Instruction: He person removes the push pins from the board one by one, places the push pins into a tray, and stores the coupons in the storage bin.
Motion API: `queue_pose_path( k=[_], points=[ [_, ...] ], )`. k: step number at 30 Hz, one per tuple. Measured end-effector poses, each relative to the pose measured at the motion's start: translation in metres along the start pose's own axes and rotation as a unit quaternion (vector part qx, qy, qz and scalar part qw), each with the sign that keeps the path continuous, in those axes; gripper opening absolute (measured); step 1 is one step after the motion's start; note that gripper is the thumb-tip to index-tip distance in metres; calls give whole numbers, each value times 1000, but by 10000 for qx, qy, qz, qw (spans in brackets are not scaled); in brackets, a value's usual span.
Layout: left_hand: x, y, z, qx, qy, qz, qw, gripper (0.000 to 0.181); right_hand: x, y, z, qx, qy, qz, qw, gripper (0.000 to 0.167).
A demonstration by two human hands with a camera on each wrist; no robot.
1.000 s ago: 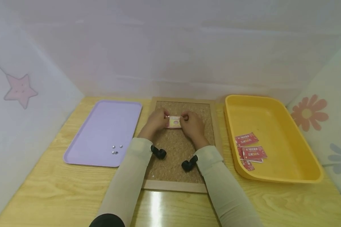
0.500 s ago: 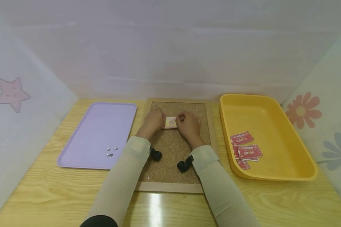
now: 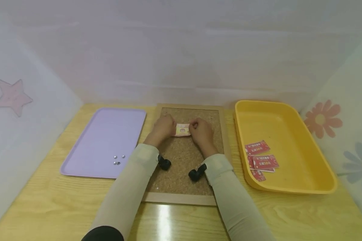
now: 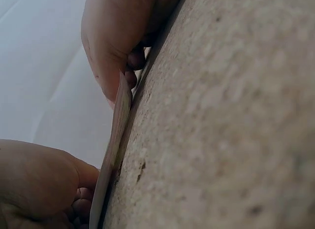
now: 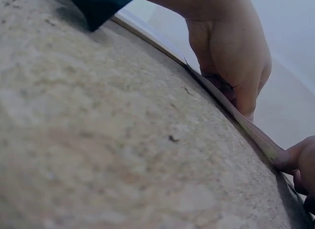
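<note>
Near the top of a wood-framed corkboard (image 3: 181, 170), a small pink-and-yellow paper coupon (image 3: 182, 130) lies between both hands. My left hand (image 3: 164, 128) pinches its left end with curled fingers. At the right end, thumb and fingers of my right hand (image 3: 201, 132) grip the paper. Both wrist views show the coupon (image 4: 112, 135) edge-on, low against the cork and slightly bowed, with layered lines along its edge. Fingertips behind the paper are partly hidden.
A lilac tray (image 3: 108, 137) on the left bears several small silver pieces (image 3: 116, 163). To the right stands a deep yellow bin (image 3: 289, 140) with several red coupons (image 3: 263, 162). A tiny white speck (image 3: 157, 188) is low on the board. Walls enclose the wooden table (image 3: 48, 201).
The whole head view has shifted slightly left. Both hands stay at the coupon; the right fingers have moved a little towards its right end, and more of its face shows.
</note>
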State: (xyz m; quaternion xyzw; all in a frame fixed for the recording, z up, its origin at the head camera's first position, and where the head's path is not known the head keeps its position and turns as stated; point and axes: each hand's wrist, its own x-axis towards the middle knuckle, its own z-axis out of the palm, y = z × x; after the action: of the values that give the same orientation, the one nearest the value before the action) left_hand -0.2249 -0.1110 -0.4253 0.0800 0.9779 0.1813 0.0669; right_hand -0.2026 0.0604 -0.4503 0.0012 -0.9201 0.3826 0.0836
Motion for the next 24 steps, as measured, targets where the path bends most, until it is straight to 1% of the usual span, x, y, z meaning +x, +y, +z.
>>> queue_pose_path(
  k=[2,3,7,10,14,17,20,24],
  points=[
    [2,3,0,48,8,99,9999,28,1,2,-3,32,50,69,10000,15],
    [2,5,0,58,13,104,9999,27,2,2,-4,29,58,99,9999,15],
    [2,8,0,55,38,-40,10000,25,2,3,-7,-8,-53,136,9999,18],
    [1,8,1,-17,40,-53,10000,25,2,4,-7,-89,-143,147,9998,20],
    [2,7,4,-184,49,12,9998,25,3,5,-7,-192,-119,185,9996,20],
    [2,5,5,-291,88,4,9995,24,3,5,-7,-187,-107,205,9996,19],
    [5,3,4,-360,41,-3,9993,23,4,6,-7,-94,-141,227,9996,20],
    [9,3,1,-421,-169,65,9989,24,5,9,-6,73,-175,201,9996,22]
  ],
)
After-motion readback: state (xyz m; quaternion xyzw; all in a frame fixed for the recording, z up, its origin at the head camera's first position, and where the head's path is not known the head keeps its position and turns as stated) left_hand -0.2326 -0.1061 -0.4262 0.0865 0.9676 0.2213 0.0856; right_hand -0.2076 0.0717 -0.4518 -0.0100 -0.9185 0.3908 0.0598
